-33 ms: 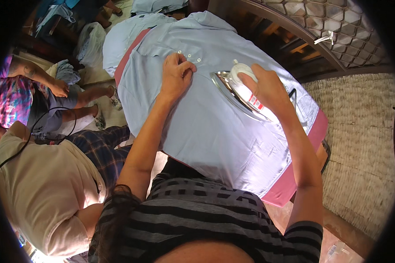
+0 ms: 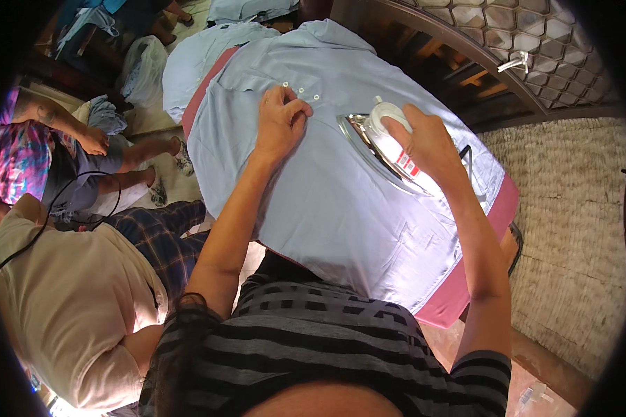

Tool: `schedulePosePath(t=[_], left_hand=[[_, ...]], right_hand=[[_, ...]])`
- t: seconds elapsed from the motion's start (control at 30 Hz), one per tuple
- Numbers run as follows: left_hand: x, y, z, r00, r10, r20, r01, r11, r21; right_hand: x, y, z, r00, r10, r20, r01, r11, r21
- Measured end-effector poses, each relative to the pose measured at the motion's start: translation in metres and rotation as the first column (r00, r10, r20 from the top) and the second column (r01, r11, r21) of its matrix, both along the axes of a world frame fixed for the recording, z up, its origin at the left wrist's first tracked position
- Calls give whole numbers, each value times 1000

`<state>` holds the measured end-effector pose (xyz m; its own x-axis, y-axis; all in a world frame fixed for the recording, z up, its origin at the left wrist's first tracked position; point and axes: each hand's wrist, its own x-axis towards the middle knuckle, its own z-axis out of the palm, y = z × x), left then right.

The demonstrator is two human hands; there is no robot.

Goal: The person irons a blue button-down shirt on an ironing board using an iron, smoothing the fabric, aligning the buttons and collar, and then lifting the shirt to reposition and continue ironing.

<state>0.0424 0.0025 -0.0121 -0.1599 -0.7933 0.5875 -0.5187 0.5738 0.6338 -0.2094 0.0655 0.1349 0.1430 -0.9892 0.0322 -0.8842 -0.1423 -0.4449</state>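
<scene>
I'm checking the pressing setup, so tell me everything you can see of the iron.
The iron has a shiny metal soleplate, pointed at the front, and a white body with a red mark on its side. It lies on the pale blue shirt spread over the pink-edged board, its tip pointing toward the row of white buttons. The right hand grips its handle from above, hiding most of the top. The left hand presses the cloth beside the tip without touching it. No cord is clearly visible.

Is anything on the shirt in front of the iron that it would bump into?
Yes. The left hand presses the shirt flat just ahead of the iron's tip, beside the white buttons. The right hand grips the iron's handle. Nothing else lies on the cloth there.
</scene>
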Motion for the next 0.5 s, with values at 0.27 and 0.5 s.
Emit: schedulePosePath(t=[0.27, 0.5], left_hand=[[-4, -3, -1, 999, -1, -33, -1, 998, -65], [0, -5, -5, 999, -34, -20, 34, 999, -27]], right_hand=[[18, -24, 5, 997, -32, -66, 39, 992, 117], [-16, -34, 8, 986, -101, -131, 125, 975, 186]])
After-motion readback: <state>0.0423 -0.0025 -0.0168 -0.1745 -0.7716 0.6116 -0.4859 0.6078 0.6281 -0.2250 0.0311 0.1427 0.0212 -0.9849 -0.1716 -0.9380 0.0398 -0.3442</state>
